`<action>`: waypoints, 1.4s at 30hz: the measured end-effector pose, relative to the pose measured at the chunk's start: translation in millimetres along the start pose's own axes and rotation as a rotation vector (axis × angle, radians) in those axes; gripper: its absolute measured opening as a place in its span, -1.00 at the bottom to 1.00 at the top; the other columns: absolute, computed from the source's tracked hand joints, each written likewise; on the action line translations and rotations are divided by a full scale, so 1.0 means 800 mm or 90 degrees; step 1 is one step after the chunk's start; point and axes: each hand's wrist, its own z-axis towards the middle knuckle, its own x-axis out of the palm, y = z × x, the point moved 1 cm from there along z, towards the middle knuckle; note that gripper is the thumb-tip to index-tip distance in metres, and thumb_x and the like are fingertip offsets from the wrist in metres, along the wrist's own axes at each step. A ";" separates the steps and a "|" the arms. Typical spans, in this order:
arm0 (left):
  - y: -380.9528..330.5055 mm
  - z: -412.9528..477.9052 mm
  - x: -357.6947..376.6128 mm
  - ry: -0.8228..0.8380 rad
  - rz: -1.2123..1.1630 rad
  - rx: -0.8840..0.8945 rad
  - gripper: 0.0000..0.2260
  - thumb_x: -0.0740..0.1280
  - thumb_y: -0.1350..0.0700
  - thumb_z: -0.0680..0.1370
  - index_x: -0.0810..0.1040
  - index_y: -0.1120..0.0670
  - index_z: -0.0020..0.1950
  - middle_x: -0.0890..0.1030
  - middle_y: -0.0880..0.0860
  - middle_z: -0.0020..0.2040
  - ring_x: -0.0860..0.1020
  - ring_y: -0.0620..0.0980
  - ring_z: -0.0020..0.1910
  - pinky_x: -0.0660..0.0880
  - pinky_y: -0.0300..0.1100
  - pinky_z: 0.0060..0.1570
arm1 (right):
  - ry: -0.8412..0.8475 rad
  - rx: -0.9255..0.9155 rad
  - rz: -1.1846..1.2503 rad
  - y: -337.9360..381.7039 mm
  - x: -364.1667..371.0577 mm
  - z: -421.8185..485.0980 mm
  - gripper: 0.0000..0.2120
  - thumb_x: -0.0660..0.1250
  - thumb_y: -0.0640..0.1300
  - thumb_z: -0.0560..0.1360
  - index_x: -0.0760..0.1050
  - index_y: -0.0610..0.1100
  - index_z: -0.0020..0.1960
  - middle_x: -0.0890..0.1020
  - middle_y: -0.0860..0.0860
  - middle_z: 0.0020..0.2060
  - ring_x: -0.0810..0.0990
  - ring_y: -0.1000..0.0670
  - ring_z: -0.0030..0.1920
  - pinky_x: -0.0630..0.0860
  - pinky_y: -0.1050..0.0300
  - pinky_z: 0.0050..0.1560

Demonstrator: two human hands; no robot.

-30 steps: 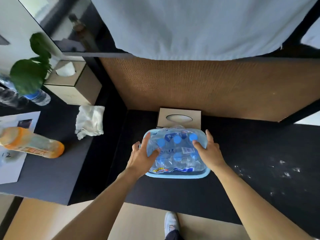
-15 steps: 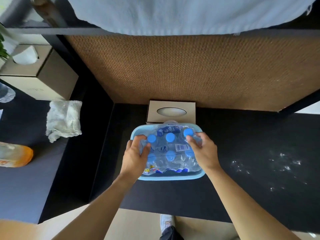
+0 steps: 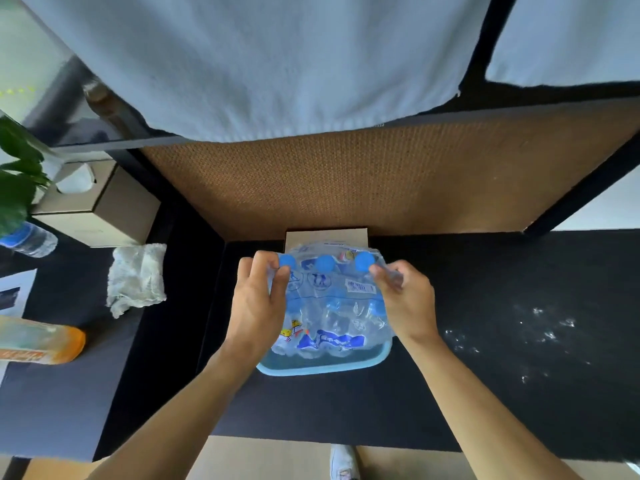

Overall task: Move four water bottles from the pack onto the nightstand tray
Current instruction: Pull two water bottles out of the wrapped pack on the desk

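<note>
Shrink-wrapped clear plastic pack of blue-capped water bottles (image 3: 329, 303): sits in a light-blue plastic tray (image 3: 322, 368) on the black nightstand top (image 3: 485, 375). White barcode sticker and blue printed label visible; wording unreadable. Left hand (image 3: 256, 306) and right hand (image 3: 408, 303) each pinch the wrap at the pack's upper corners. Beige tissue box (image 3: 325, 237) behind, mostly hidden. Orange bottle (image 3: 38, 342) at left, cut off.

left side: tissue box (image 3: 100, 211), crumpled cloth (image 3: 136, 277), orange bottle (image 3: 38, 341), green plant (image 3: 15, 181).

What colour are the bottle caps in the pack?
Blue caps, clearest in the head view.
</note>
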 end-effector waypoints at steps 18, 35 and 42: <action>-0.302 -0.077 0.267 0.079 -0.088 -0.053 -0.70 0.46 -0.23 0.41 0.36 -0.39 -0.01 0.37 -0.21 0.05 0.61 -0.16 -0.33 0.50 -0.41 -0.27 | -0.095 0.030 -0.050 -0.081 -0.417 0.051 -0.74 0.36 0.10 0.59 0.57 -0.10 -0.08 0.68 0.03 -0.22 0.66 0.08 -0.18 0.53 0.26 -0.25; -0.314 -0.123 0.452 0.196 -0.011 -0.122 -0.44 0.53 -0.14 0.42 0.29 -0.27 0.28 0.27 -0.11 0.13 0.50 -0.29 -0.06 0.65 -0.29 -0.23 | -0.103 0.199 -0.080 -0.232 -0.514 0.071 -0.82 0.29 -0.03 0.60 0.51 0.00 -0.17 0.64 0.07 -0.25 0.62 0.11 -0.22 0.43 0.23 -0.32; -0.297 -0.130 0.454 0.220 -0.003 -0.115 -0.43 0.38 -0.31 0.34 0.31 -0.26 0.29 0.24 -0.16 0.09 0.53 -0.24 -0.07 0.61 -0.28 -0.17 | -0.078 0.212 -0.060 -0.249 -0.509 0.062 -0.91 0.30 0.06 0.61 0.47 0.16 0.11 0.60 0.28 -0.05 0.59 0.24 0.00 0.46 0.31 -0.15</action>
